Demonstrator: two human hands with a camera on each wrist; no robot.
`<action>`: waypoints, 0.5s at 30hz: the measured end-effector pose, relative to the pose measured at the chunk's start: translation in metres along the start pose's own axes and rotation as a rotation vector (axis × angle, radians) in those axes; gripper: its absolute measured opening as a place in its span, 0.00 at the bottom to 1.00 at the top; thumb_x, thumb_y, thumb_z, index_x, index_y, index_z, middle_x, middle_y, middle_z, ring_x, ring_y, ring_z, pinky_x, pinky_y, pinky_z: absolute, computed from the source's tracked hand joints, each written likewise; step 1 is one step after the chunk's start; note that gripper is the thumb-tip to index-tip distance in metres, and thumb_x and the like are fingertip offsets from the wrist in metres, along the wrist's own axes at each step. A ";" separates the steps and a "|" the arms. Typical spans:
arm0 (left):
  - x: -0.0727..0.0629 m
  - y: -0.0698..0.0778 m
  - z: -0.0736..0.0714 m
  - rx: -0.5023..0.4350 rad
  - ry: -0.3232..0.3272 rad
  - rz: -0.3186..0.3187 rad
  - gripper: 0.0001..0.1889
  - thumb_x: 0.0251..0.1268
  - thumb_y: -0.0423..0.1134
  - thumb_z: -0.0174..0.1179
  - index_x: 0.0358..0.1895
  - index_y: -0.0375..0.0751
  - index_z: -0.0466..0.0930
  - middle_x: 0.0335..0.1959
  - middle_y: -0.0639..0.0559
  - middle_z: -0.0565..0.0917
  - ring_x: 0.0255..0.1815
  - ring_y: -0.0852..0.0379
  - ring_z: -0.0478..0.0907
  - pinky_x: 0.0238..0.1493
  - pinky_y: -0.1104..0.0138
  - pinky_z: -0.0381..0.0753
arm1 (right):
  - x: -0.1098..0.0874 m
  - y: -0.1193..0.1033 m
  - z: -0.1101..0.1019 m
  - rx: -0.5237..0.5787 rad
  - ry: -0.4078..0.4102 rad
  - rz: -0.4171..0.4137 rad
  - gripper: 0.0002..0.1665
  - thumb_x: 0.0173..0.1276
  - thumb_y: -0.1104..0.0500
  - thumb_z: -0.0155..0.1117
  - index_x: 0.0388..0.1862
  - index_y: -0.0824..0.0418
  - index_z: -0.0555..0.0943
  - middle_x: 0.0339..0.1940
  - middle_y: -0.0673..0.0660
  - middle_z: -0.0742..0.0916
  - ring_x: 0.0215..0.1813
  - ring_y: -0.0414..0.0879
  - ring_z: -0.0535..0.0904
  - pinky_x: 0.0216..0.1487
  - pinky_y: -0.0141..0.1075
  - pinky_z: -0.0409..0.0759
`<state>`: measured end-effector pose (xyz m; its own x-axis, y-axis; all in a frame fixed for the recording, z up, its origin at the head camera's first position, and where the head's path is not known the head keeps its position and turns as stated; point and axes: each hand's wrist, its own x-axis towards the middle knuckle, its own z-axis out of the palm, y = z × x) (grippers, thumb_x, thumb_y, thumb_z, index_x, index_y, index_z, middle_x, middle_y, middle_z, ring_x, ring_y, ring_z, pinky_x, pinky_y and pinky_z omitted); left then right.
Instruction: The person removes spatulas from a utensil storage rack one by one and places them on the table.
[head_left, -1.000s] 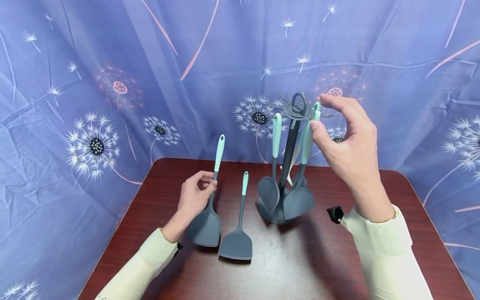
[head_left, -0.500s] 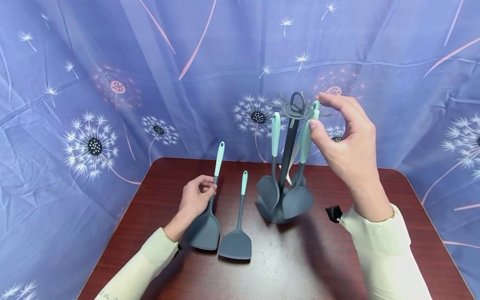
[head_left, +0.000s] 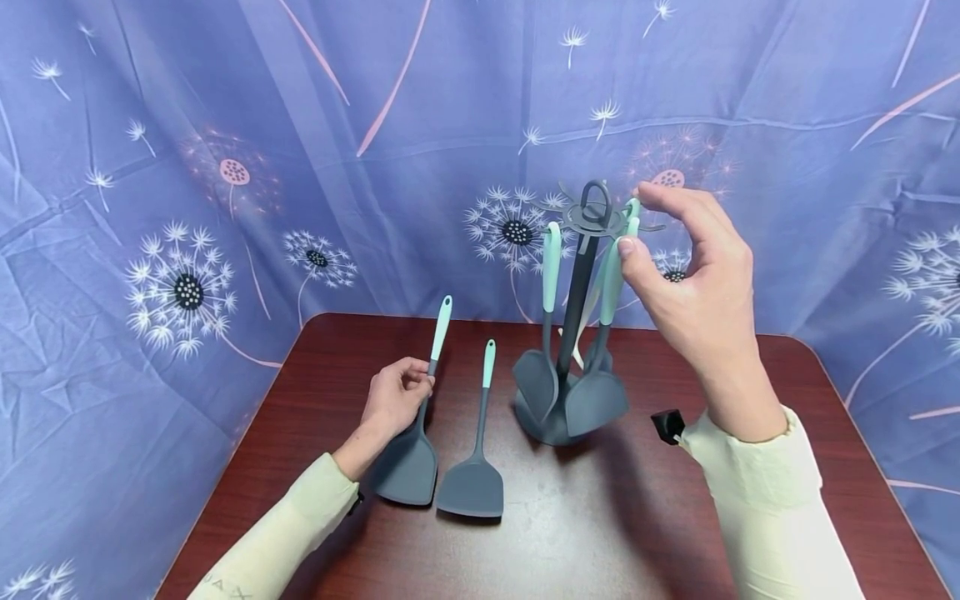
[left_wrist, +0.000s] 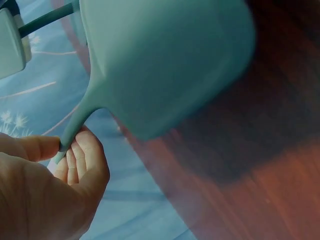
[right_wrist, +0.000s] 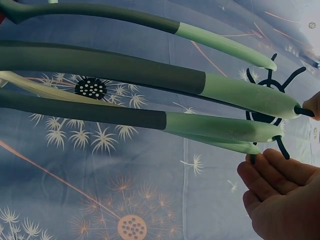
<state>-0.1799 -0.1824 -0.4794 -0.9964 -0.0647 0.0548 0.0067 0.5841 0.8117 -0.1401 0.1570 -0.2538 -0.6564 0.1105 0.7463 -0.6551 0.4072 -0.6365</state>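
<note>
My left hand (head_left: 393, 396) pinches a grey spatula (head_left: 405, 471) with a mint handle by its shaft, just below the handle. In the left wrist view the broad blade (left_wrist: 165, 65) is close over the table, casting a shadow. A second, smaller spatula (head_left: 472, 487) lies right beside it. At the dark utensil stand (head_left: 581, 283), several mint-handled utensils hang from hooks. My right hand (head_left: 701, 287) is at the stand's top, thumb and forefinger on either side of handle ends (right_wrist: 260, 97) and hooks. In the right wrist view its other fingers (right_wrist: 265, 175) are near the lower handle.
The dark red wooden table (head_left: 570, 542) ends at a blue dandelion-print curtain (head_left: 420, 83) behind and at both sides. A cream-coloured utensil (head_left: 577, 350) hangs at the back of the stand. A small black device (head_left: 669, 427) sits at the right cuff.
My left hand has brought the held spatula slightly lower and nearer to me, beside the smaller one. The right hand and the stand stay where they were.
</note>
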 end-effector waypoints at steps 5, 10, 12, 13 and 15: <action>0.000 -0.006 0.004 0.018 -0.011 -0.018 0.08 0.68 0.32 0.69 0.47 0.43 0.90 0.35 0.53 0.89 0.32 0.62 0.85 0.38 0.68 0.81 | 0.000 0.002 0.000 0.002 0.002 0.002 0.26 0.65 0.65 0.69 0.63 0.66 0.86 0.58 0.65 0.87 0.64 0.43 0.79 0.72 0.34 0.72; 0.000 -0.010 0.006 0.046 -0.024 -0.036 0.08 0.68 0.33 0.69 0.47 0.43 0.89 0.35 0.55 0.89 0.32 0.63 0.85 0.38 0.67 0.81 | 0.000 0.002 0.000 -0.004 0.000 0.003 0.26 0.65 0.64 0.69 0.64 0.66 0.86 0.58 0.65 0.87 0.64 0.43 0.79 0.72 0.34 0.72; -0.001 -0.011 0.007 0.052 -0.036 -0.045 0.08 0.69 0.33 0.68 0.48 0.42 0.89 0.35 0.55 0.89 0.32 0.63 0.85 0.38 0.67 0.81 | 0.000 0.002 0.000 -0.004 0.000 0.002 0.26 0.65 0.64 0.69 0.64 0.66 0.86 0.58 0.65 0.87 0.64 0.43 0.79 0.72 0.34 0.72; -0.001 -0.011 0.008 0.055 -0.041 -0.047 0.08 0.69 0.33 0.68 0.48 0.42 0.89 0.35 0.55 0.90 0.32 0.62 0.85 0.37 0.67 0.81 | 0.000 0.002 0.000 -0.004 0.001 0.001 0.26 0.65 0.64 0.69 0.64 0.66 0.85 0.58 0.65 0.87 0.64 0.43 0.79 0.72 0.34 0.72; -0.001 -0.012 0.009 0.055 -0.047 -0.051 0.08 0.70 0.32 0.67 0.48 0.41 0.89 0.35 0.55 0.90 0.32 0.62 0.85 0.37 0.68 0.80 | 0.000 0.002 0.000 -0.005 0.000 0.000 0.26 0.65 0.64 0.69 0.64 0.66 0.85 0.58 0.65 0.87 0.64 0.43 0.79 0.72 0.34 0.72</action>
<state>-0.1799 -0.1823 -0.4947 -0.9982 -0.0580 -0.0143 -0.0474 0.6243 0.7798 -0.1415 0.1579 -0.2548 -0.6562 0.1109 0.7464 -0.6534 0.4113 -0.6355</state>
